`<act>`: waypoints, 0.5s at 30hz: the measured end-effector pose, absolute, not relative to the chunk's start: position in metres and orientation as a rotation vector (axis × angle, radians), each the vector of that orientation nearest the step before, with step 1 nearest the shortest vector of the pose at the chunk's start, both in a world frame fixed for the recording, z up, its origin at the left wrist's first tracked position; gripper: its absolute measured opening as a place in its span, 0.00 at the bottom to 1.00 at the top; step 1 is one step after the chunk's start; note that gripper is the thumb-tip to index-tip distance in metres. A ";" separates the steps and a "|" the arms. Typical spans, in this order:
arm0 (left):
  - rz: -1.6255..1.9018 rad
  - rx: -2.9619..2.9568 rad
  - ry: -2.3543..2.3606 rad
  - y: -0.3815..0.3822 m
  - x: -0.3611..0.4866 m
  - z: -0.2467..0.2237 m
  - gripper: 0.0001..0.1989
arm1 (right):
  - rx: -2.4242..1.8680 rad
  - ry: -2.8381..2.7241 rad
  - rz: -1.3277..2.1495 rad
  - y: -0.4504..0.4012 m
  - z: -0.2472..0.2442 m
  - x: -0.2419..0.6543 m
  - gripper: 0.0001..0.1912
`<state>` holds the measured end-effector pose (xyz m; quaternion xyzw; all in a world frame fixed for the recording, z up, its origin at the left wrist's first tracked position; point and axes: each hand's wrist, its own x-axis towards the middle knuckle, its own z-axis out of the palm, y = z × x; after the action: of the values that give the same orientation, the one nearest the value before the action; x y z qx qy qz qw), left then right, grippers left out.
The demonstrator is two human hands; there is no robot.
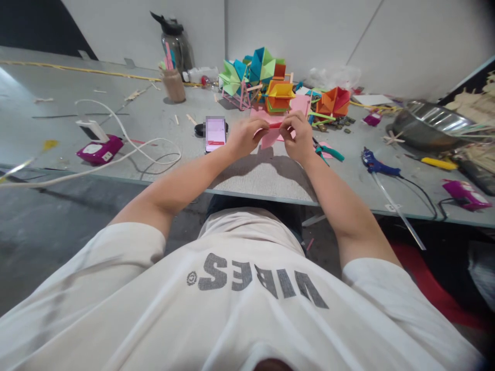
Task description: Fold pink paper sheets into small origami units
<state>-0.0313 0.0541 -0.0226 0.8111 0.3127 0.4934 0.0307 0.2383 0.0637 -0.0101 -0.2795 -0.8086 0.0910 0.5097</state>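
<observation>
Over the near edge of the flat grey tabletop (38,123), I see the left hand (247,137) and right hand (297,136) close together, pinching opposite ends of a narrow red strip (275,125); pink paper (300,104) shows behind, then multicoloured folded-paper shapes (263,67) toward the far edge

My left arm (193,175) and right arm (340,206) extend forward, converging. My left hand (247,135) and right hand (297,136) face each other, slightly apart, each pinching; from my station, I cannot fully resolve the grip.
</observation>
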 end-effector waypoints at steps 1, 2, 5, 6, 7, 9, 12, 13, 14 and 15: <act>1.524 2.498 0.973 0.054 -0.032 -0.024 0.09 | -0.674 -1.947 0.221 0.063 -0.010 0.238 0.22; 1.525 2.501 0.983 0.053 -0.032 -0.024 0.09 | -0.685 -1.944 0.228 0.062 -0.009 0.238 0.22; 1.534 2.506 0.979 0.052 -0.032 -0.025 0.10 | -0.725 -1.938 0.272 0.059 -0.006 0.236 0.22; 1.544 2.499 0.960 0.051 -0.031 -0.025 0.10 | -0.721 -1.939 0.286 0.058 -0.005 0.235 0.23; 1.555 2.486 0.937 0.051 -0.031 -0.024 0.09 | -0.713 -1.939 0.297 0.057 -0.005 0.234 0.24; 1.569 2.460 0.896 0.050 -0.030 -0.024 0.09 | -0.706 -1.935 0.306 0.056 -0.003 0.233 0.27; 1.576 2.442 0.862 0.049 -0.029 -0.022 0.09 | -0.723 -1.917 0.289 0.054 -0.001 0.230 0.32; 1.582 2.432 0.858 0.048 -0.029 -0.022 0.09 | -0.729 -1.908 0.282 0.053 0.000 0.230 0.32; 1.591 2.413 0.857 0.048 -0.028 -0.021 0.09 | -0.734 -1.898 0.278 0.052 0.001 0.229 0.33; 1.605 2.374 0.863 0.047 -0.028 -0.021 0.09 | -0.737 -1.887 0.277 0.052 0.002 0.229 0.33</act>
<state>-0.0279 0.0468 -0.0210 0.7911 0.2875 0.5348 0.0743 0.2286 0.0515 0.0016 -0.3078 -0.7875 0.1156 0.5214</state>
